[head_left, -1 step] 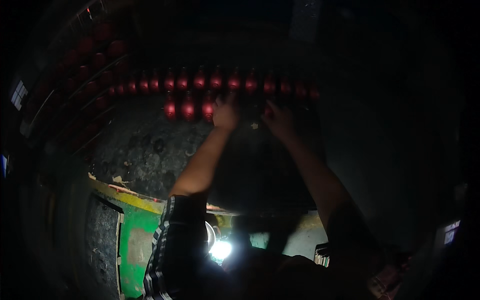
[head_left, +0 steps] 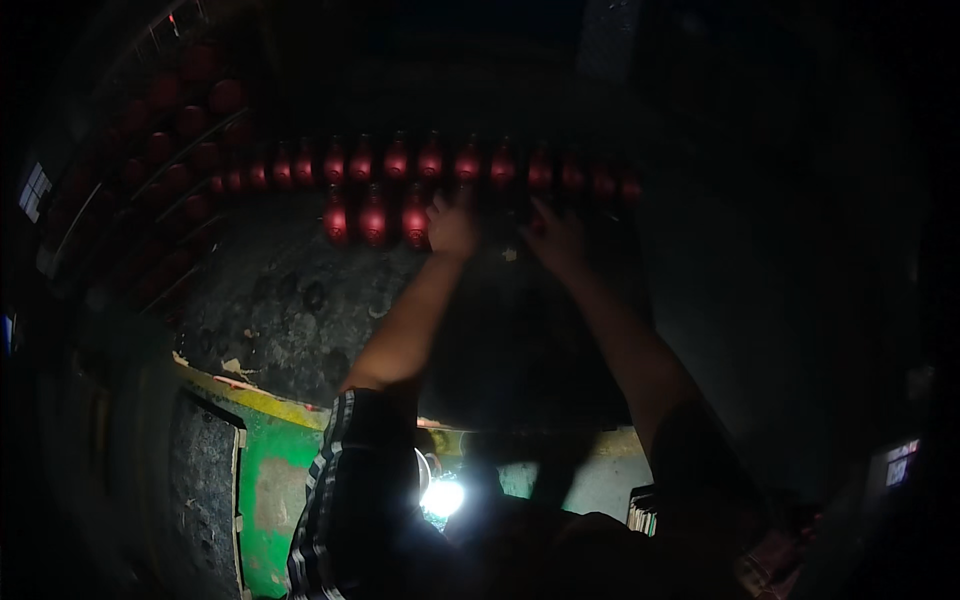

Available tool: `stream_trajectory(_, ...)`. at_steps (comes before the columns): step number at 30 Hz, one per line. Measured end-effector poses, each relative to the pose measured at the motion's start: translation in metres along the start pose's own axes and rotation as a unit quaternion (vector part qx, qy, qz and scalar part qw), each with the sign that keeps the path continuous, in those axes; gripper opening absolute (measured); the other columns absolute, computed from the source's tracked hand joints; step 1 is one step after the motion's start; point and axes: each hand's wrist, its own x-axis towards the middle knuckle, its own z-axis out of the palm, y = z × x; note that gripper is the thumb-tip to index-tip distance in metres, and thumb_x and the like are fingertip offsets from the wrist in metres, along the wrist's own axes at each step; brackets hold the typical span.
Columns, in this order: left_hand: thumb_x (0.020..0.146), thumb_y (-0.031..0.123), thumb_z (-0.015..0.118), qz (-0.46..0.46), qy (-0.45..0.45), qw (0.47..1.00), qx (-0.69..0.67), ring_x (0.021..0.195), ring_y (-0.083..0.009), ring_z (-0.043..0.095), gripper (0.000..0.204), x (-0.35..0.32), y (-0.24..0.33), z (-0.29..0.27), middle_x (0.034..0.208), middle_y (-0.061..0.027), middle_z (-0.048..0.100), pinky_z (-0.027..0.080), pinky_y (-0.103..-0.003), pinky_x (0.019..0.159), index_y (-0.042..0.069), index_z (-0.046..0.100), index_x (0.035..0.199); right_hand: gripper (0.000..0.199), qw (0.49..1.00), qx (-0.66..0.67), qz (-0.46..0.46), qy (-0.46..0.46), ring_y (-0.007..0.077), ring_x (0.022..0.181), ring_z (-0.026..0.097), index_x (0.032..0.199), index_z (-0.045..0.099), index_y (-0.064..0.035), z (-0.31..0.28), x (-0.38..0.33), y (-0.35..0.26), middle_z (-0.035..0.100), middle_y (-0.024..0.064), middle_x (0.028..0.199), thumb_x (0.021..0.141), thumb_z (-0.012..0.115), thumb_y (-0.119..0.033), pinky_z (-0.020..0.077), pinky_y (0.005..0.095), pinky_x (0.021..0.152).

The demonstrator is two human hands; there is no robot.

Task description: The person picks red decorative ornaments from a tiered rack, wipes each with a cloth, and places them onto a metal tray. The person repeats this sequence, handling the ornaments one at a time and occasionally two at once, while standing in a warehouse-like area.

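Red bottles (head_left: 373, 217) with rounded bodies and narrow necks stand upright in a short front row on a dark, worn tabletop (head_left: 290, 320). Behind it runs a longer row of matching red bottles (head_left: 430, 160). My left hand (head_left: 453, 230) is beside the rightmost lit front bottle (head_left: 415, 218), its visible fingers apart. To the right, in shadow, my right hand (head_left: 557, 240) has its fingers bent against a dim red bottle (head_left: 536, 222). Its grip shows only faintly in the dark.
Racks at the far left hold several red rounded pieces (head_left: 190, 122). The table's near edge (head_left: 265, 402) is yellow and chipped, above a green panel (head_left: 265, 540). A bright lamp (head_left: 441, 497) glows close to my body. Most of the right side is dark.
The view has shifted very slightly, moving the bottles at the left a little further left. Both hands keep nearly the same place.
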Motion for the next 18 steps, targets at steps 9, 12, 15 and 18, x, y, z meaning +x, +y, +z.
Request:
stream_trajectory(9, 0.086, 0.010, 0.063, 0.099, 0.044, 0.988, -0.114, 0.127, -0.0457, 0.043, 0.056, -0.032, -0.022, 0.018, 0.154, -0.0172, 0.030, 0.047, -0.053, 0.100, 0.032, 0.055, 0.136, 0.069, 0.990, 0.132, 0.011, 0.057, 0.0357, 0.129, 0.045, 0.145, 0.050, -0.0257, 0.033, -0.001, 0.053, 0.052, 0.0139, 0.140, 0.081, 0.071, -0.013, 0.0389, 0.0460, 0.111)
stream_trajectory(12, 0.080, 0.008, 0.071, 0.064, 0.065, 0.967, -0.238, 0.132, -0.0412, 0.044, 0.060, -0.081, -0.037, -0.009, 0.147, -0.0201, 0.041, 0.044, -0.045, 0.108, 0.025, 0.057, 0.136, 0.077, 0.789, 0.589, 0.178, 0.011, 0.0271, 0.133, 0.047, 0.149, 0.045, -0.0083, 0.003, -0.040, 0.065, 0.050, 0.0131, 0.143, 0.075, 0.065, 0.003, 0.0357, 0.0375, 0.114)
stream_trajectory(15, 0.073, -0.002, 0.077, 0.054, 0.099, 0.944, -0.310, 0.133, -0.0326, 0.046, 0.069, -0.167, -0.076, -0.049, 0.143, -0.0151, 0.048, 0.036, -0.039, 0.113, 0.011, 0.057, 0.138, 0.078, 0.755, 0.626, 0.191, -0.025, 0.0278, 0.136, 0.045, 0.151, 0.041, -0.0114, -0.029, -0.101, 0.064, 0.047, 0.0121, 0.147, 0.077, 0.061, 0.002, 0.0361, 0.0396, 0.115)
stream_trajectory(18, 0.076, -0.002, 0.074, -0.173, 0.133, 0.769, -0.601, 0.132, -0.0278, 0.048, 0.074, -0.272, -0.105, -0.095, 0.143, -0.0109, 0.051, 0.040, -0.041, 0.112, 0.005, 0.047, 0.145, 0.077, 0.618, 0.746, 0.226, -0.108, 0.0291, 0.138, 0.044, 0.152, 0.040, -0.0129, -0.030, -0.149, 0.044, 0.046, 0.0118, 0.148, 0.078, 0.058, 0.001, 0.0347, 0.0434, 0.117)
